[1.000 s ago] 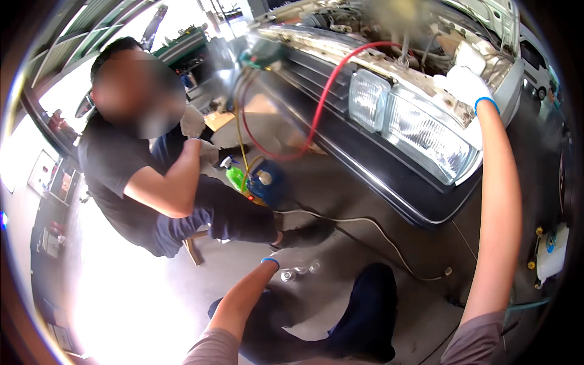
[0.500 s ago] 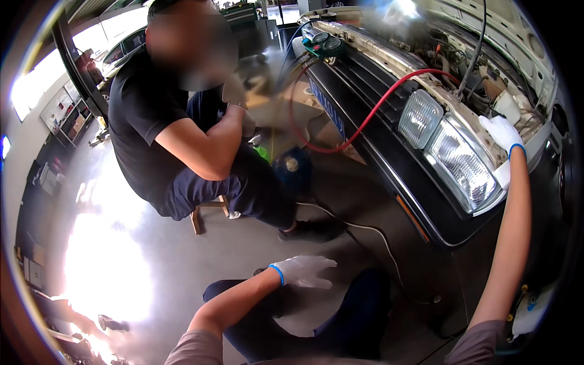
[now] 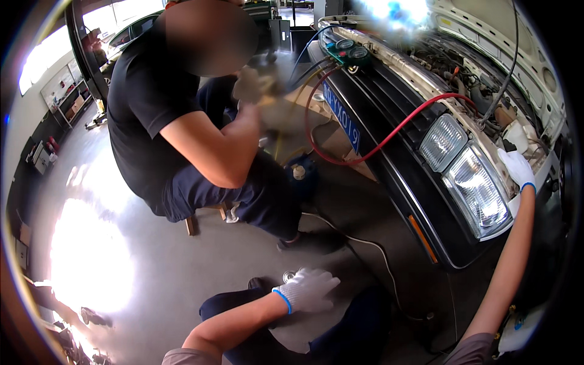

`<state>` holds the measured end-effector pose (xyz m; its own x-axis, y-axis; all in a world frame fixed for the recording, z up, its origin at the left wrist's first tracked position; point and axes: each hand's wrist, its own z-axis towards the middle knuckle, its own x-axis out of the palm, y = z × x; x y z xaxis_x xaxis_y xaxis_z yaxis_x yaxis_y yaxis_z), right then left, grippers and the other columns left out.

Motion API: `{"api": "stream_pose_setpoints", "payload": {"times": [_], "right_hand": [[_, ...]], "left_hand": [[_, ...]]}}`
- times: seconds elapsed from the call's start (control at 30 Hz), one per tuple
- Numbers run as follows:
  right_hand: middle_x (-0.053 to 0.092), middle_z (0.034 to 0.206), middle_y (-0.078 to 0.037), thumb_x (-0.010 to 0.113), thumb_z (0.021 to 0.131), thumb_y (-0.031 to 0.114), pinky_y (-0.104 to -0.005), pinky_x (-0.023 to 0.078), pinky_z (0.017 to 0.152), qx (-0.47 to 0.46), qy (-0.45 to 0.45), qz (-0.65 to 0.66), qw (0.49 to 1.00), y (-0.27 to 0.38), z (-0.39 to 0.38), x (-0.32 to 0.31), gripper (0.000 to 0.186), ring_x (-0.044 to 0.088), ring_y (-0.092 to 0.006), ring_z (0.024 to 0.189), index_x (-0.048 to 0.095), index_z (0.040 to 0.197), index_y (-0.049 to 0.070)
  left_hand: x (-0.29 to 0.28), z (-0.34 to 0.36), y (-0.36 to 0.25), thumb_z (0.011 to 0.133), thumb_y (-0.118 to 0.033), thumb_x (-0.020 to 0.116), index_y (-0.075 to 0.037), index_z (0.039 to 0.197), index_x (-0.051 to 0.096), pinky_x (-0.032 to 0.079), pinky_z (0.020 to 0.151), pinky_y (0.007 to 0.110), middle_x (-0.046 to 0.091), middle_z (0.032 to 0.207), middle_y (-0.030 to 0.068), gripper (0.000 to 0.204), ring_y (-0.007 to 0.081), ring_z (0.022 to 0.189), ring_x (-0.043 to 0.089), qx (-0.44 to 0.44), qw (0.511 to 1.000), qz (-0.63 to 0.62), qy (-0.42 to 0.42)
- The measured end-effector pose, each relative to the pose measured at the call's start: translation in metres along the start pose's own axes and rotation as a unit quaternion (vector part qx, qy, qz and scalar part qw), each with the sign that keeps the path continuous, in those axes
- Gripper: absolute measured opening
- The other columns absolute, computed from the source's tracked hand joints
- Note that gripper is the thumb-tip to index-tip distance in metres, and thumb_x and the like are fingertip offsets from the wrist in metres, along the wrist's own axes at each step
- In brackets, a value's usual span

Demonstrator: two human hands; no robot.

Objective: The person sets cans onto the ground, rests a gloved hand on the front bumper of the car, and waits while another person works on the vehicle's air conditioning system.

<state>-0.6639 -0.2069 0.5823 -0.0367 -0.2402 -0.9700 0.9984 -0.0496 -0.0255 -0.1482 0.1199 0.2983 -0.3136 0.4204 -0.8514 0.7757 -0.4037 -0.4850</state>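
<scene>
The right hand point(image 3: 518, 171) lies over the car's point(image 3: 420, 204) front corner beside the headlight point(image 3: 477, 193), its fingertips too washed out to tell whether they grip. The left hand point(image 3: 309, 290), fingers loosely extended around nothing visible, partly hides a small round object point(image 3: 289, 277). The headlight faces lower left, its long axis sloping from upper left to lower right.

- Left arm point(image 3: 240, 321): bent, angled inward.
- Left hand point(image 3: 309, 291): gloved, fingers loosely extended.
- Right arm point(image 3: 507, 258): stretched far out, nearly straight.
- Right hand point(image 3: 518, 168): gloved, fingers perhaps slightly curled.
</scene>
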Motion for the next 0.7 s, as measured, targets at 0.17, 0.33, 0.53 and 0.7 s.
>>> {"api": "stream_pose_setpoints", "payload": {"times": [0.17, 0.33, 0.53, 0.7], "right_hand": [[0.07, 0.108, -0.034, 0.052, 0.104, 0.058, -0.0536, 0.049, 0.095, 0.002, -0.008, -0.016, 1.0, 0.003, -0.004, 0.002, 0.068, 0.066, -0.0518, 0.109, 0.073, 0.107, -0.007], [0.069, 0.099, -0.034, 0.055, 0.103, 0.057, -0.0526, 0.05, 0.087, -0.002, 0.001, 0.008, 1.0, -0.002, 0.004, 0.005, 0.067, 0.068, -0.0505, 0.1, 0.072, 0.101, -0.008], [0.059, 0.089, -0.037, 0.05, 0.104, 0.06, -0.056, 0.044, 0.078, -0.034, -0.011, 0.016, 0.999, -0.013, 0.011, 0.016, 0.072, 0.061, -0.0542, 0.09, 0.061, 0.095, -0.011], [0.052, 0.076, -0.029, 0.053, 0.104, 0.059, -0.0516, 0.041, 0.071, -0.032, -0.025, 0.04, 0.998, -0.029, 0.018, 0.02, 0.071, 0.057, -0.0373, 0.072, 0.057, 0.091, -0.011]], "left_hand": [[-0.001, 0.011, 0.004, 0.089, -0.044, 0.073, -0.006, 0.142, 0.058, 0.053, 0.107, 0.05, 0.061, 0.138, 0.0162, 0.067, 0.0377, 0.127, 0.062, 0.001, 0.999, 0.01, 0.049], [0.002, 0.02, 0.009, 0.09, -0.043, 0.073, -0.005, 0.141, 0.058, 0.053, 0.106, 0.049, 0.063, 0.134, 0.0157, 0.065, 0.038, 0.125, 0.062, -0.003, 0.999, 0.01, 0.047], [0.002, 0.027, 0.011, 0.09, -0.042, 0.072, -0.005, 0.141, 0.058, 0.053, 0.105, 0.05, 0.064, 0.132, 0.0169, 0.065, 0.0384, 0.124, 0.063, 0.006, 0.998, 0.004, 0.07], [0.004, 0.029, 0.011, 0.089, -0.042, 0.072, -0.004, 0.137, 0.06, 0.053, 0.104, 0.05, 0.064, 0.129, 0.0175, 0.062, 0.0383, 0.123, 0.063, 0.009, 0.999, -0.001, 0.053]]}}
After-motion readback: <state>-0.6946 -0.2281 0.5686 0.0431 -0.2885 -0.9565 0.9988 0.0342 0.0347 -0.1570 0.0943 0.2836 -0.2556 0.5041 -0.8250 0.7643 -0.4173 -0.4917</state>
